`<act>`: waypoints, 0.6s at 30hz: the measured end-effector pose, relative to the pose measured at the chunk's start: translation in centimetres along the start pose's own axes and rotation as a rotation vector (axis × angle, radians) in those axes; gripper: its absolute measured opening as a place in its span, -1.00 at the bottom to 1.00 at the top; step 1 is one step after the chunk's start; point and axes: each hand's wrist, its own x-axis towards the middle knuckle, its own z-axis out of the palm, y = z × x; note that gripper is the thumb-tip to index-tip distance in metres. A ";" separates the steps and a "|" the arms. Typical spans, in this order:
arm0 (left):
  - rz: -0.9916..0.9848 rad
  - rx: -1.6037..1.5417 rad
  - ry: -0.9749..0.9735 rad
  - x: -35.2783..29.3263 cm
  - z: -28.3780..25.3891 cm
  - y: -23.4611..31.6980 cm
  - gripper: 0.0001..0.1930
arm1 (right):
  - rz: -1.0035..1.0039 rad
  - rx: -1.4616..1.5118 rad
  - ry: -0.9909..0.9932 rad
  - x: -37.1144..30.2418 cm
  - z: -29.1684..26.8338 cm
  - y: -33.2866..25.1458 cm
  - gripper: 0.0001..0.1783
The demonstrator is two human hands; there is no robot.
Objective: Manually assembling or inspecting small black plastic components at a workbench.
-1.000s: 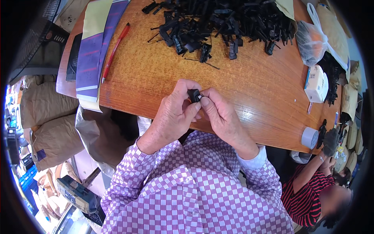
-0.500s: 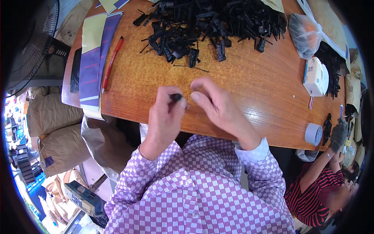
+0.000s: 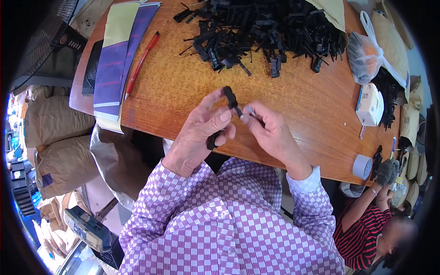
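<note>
My left hand (image 3: pixel 199 128) is closed, gripping a small black plastic part (image 3: pixel 230 97) that sticks up between its thumb and fingers. A second dark piece (image 3: pixel 212 141) shows under the curled lower fingers of the same hand. My right hand (image 3: pixel 277 137) is beside it, with thumb and forefinger pinched at the thin lower end of the black part. Both hands are over the near edge of the wooden table (image 3: pixel 174 98). Beyond them lies a heap of similar black plastic parts (image 3: pixel 270 32) with thin prongs.
Purple and yellow paper sheets (image 3: pixel 112 68) and a red pen (image 3: pixel 142 64) lie on the left. To the right are a knotted plastic bag (image 3: pixel 364 57), a tissue pack (image 3: pixel 369 105) and a tape roll (image 3: pixel 362 166). A gloved co-worker (image 3: pixel 366 224) sits at the right; a fan (image 3: pixel 43 39) stands left.
The black part at the front of the heap is gone from the table. A black part now stands up in my left hand, and my right fingers have closed on its end. The view has shifted slightly.
</note>
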 end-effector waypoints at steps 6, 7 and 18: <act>0.121 0.178 -0.026 0.0 -0.7 -0.6 -0.34 | -0.065 -0.041 0.002 -1.1 1.4 0.4 -0.93; 0.122 0.173 -0.023 0.1 -1.0 -0.6 -0.34 | -0.090 -0.062 0.010 -1.2 1.6 0.6 -0.93; 0.127 0.222 -0.070 -0.2 -1.0 -0.6 -0.41 | -0.178 -0.265 0.085 -1.8 2.0 0.2 -0.87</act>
